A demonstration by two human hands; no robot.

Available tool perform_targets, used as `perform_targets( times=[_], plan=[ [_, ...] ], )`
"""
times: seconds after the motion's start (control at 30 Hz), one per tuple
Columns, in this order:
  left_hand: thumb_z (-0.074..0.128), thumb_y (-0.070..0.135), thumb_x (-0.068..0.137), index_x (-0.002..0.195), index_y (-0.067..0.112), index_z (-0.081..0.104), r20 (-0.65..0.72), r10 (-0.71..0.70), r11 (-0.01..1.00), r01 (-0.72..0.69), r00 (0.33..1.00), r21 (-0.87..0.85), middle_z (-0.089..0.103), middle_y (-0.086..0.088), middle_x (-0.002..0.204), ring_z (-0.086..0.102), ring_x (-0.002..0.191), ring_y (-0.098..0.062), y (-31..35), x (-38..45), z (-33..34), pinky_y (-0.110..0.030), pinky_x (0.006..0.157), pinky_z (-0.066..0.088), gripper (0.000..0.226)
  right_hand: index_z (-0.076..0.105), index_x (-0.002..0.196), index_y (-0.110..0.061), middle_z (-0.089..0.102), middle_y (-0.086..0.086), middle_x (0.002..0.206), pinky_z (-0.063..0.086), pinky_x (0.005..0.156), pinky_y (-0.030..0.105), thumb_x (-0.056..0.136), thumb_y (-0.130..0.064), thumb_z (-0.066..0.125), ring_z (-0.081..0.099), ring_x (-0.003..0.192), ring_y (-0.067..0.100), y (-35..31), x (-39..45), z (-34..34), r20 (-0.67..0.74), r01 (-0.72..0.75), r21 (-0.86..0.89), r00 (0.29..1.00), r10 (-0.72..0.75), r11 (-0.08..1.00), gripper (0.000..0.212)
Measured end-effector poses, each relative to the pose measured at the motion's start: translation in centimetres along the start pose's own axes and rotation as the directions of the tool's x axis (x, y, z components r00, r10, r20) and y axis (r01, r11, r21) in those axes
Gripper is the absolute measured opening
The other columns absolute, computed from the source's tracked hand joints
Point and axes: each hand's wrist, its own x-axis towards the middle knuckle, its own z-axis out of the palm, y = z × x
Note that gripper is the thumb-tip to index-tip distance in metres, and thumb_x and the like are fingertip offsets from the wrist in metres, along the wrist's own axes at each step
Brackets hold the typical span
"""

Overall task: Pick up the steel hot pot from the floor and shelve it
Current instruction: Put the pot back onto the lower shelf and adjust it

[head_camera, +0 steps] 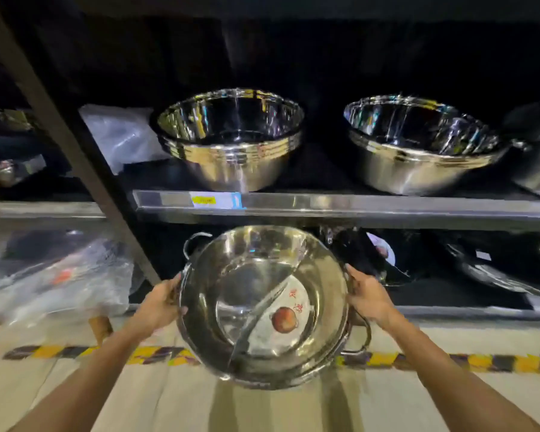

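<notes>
Left hand [159, 302] and right hand [367, 296] clasp hot pot [262, 307] rim.

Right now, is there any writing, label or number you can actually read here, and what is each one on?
Nothing here can be read for certain.
Yellow price tag on the shelf edge: print too blurred to read.
Red characters on the label inside the steel hot pot: too blurred to read.
White sticker on the dark pan on the lower shelf: too small to read.

Open dark gap at 12 o'clock between stacked shiny steel bowls [231, 141] and second steel bowl stack [418, 145]; grey metal shelf edge [356, 205] blocking below.
</notes>
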Motion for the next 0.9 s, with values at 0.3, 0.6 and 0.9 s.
perform_targets(
  times=[0.3,0.6,0.9],
  plan=[
    [0.059,-0.015,0.078,0.141,0.004,0.027,-0.073,0.078,0.995,-0.083,0.994,-0.06,0.06,-0.006,0.11,0.056,0.107,-0.024,-3.5,11.3,3.6,-0.021,0.085,0.049,0.073,0.056,0.123,-0.009,0.07,0.016,0.108,0.048,0.097,0.051,0.076,-0.005,0.07,0.063,0.106,0.032,2.9,9.0,2.1,-0.056,0.008,-0.053,0.998,-0.011,0.999,0.049],
    [0.057,-0.012,0.08,0.125,-0.002,0.046,-0.113,-0.036,0.997,0.028,0.993,-0.076,0.056,-0.014,0.116,0.05,0.118,-0.031,-5.3,17.4,2.7,-0.037,0.094,0.042,0.048,0.036,0.142,-0.012,0.05,0.014,0.139,0.036,0.112,0.044,0.081,-0.003,0.067,0.046,0.129,0.03,2.9,15.2,6.0,-0.021,-0.031,0.02,0.999,0.031,0.999,0.068],
    [0.047,-0.02,0.081,0.127,-0.011,0.043,-0.208,-0.033,0.997,0.019,0.978,-0.072,0.05,-0.034,0.131,0.048,0.121,-0.046,-5.6,20.2,3.2,-0.041,0.092,0.042,0.047,0.046,0.13,0.0,0.057,0.017,0.129,0.04,0.09,0.011,0.086,0.001,0.059,0.05,0.124,0.028,1.3,19.9,8.3,0.029,-0.025,-0.098,0.999,0.028,0.995,0.046]
  ],
)
